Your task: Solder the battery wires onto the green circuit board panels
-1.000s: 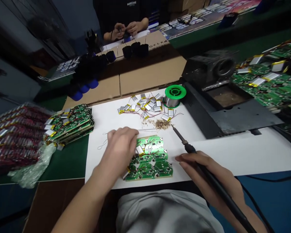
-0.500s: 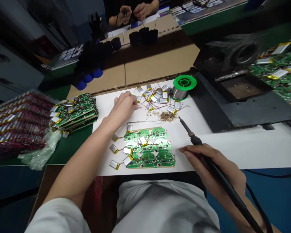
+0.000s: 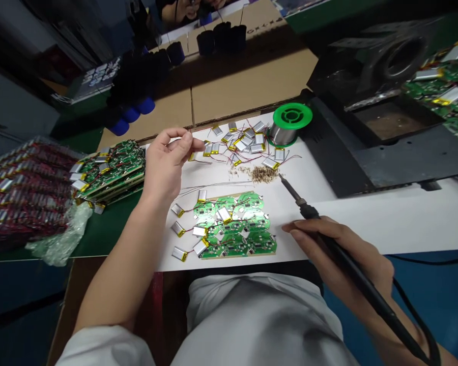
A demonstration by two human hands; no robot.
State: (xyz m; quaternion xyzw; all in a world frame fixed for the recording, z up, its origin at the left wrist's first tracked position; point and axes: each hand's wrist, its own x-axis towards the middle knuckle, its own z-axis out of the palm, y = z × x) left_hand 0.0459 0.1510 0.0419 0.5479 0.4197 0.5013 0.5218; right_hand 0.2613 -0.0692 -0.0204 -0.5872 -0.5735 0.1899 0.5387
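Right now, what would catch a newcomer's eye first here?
Probably the bright green circuit boards on the white sheet, straight ahead of the person. Right of them, the right fingers grip a black soldering iron. Farther back, silver battery cells lie scattered beside a green spool.

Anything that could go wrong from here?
The soldering iron in the right hand points close to the loose battery cells; if hot, a slip could scorch one.
Those cells lie overlapping, so the left hand might drag several together.
The left forearm is near the outlying cells beside the green circuit board panel and could snag them.
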